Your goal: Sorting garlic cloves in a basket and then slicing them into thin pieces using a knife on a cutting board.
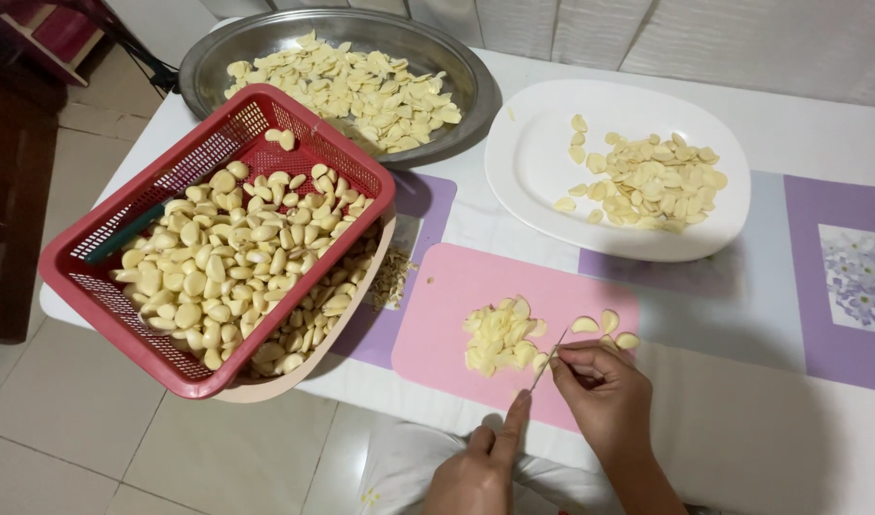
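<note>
While the left hand (480,467) is gripping a thin knife (549,359), its fingers curled tight round the handle and the forefinger stretching along the blade's back, the right hand (604,391) is pinching a garlic clove (555,358) between fingertips at the blade's tip (the clove itself is mostly hidden, so how much is cut I cannot tell); both are working at the 5 o'clock edge of a pink cutting board (447,296); a heap of garlic slices (500,336) is lying at the board's middle, with a few loose slices (604,324) at 3 o'clock of it; a white oval plate (533,153) of slices is sitting at 1 o'clock of the board; a metal basin (457,57) of slices is resting at 11 o'clock; a red basket (94,277) of peeled cloves is standing at 9 o'clock, touching the basin's rim.
</note>
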